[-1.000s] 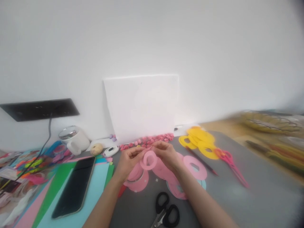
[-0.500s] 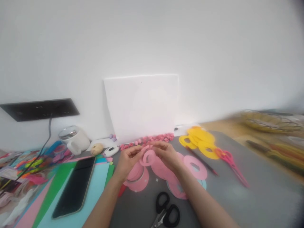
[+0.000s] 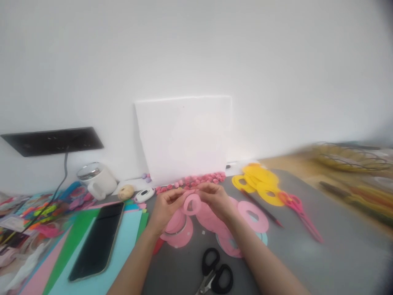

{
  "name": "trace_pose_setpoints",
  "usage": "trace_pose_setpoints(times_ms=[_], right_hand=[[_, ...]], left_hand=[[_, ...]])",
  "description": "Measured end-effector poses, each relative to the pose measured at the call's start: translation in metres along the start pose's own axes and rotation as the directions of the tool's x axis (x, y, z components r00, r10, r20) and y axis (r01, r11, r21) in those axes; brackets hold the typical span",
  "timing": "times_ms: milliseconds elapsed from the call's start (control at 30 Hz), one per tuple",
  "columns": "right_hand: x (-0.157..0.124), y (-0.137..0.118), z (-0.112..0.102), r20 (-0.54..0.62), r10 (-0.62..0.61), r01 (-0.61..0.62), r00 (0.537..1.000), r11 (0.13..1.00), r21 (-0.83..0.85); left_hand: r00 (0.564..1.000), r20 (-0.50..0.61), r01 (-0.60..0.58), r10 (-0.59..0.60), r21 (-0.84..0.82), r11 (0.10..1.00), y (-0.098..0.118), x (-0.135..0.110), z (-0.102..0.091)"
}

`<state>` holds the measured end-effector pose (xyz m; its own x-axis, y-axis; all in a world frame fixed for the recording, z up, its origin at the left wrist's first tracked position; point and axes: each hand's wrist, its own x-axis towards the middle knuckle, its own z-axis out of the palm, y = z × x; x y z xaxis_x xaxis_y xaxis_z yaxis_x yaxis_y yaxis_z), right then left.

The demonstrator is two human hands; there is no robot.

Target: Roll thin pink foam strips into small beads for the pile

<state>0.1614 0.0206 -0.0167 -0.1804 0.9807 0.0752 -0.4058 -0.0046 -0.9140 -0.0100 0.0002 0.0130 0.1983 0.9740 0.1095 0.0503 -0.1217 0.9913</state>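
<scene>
Between my two hands hangs a curled pink paper strip (image 3: 192, 205), its lower end looping into a ring. My left hand (image 3: 166, 208) pinches it from the left, thumb and fingers closed on the paper. From the right, my right hand (image 3: 216, 201) is closed on the strip's upper part, fingertips close to those of the left. Under and beside the hands lie pink paper rings (image 3: 258, 217) and pink discs (image 3: 181, 237). Small rolled pink paper flowers (image 3: 208, 178) sit in a row just behind the fingers.
Black-handled scissors (image 3: 216, 272) lie near the front edge. To the right are yellow paper rings (image 3: 260, 180), a pencil (image 3: 264, 209) and pink scissors (image 3: 302, 215). A phone (image 3: 97, 239) rests on coloured sheets at left, with a white mug (image 3: 100, 182) behind. A white board (image 3: 184, 137) leans against the wall.
Both hands stay nearly in place, still pinching the pink strip. The hanging loop has shifted very slightly to the right; the strip's top edge between the fingertips sits a touch lower.
</scene>
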Motion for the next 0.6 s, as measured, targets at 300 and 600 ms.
trace_pose_setpoints(times_ms=[300,600], right_hand=[[0.0000,-0.0029,0.0021,-0.074,-0.009,0.003,0.997,0.997,-0.082],[-0.0027,-0.0036,0.0033,0.022,0.013,-0.013,1.000,1.000,-0.009]], left_hand=[[1.000,-0.023,-0.003,0.004,0.045,0.999,-0.0020,-0.0002,0.0003],[0.998,-0.057,0.005,-0.003,0.030,1.000,-0.0004,0.0009,-0.0004]])
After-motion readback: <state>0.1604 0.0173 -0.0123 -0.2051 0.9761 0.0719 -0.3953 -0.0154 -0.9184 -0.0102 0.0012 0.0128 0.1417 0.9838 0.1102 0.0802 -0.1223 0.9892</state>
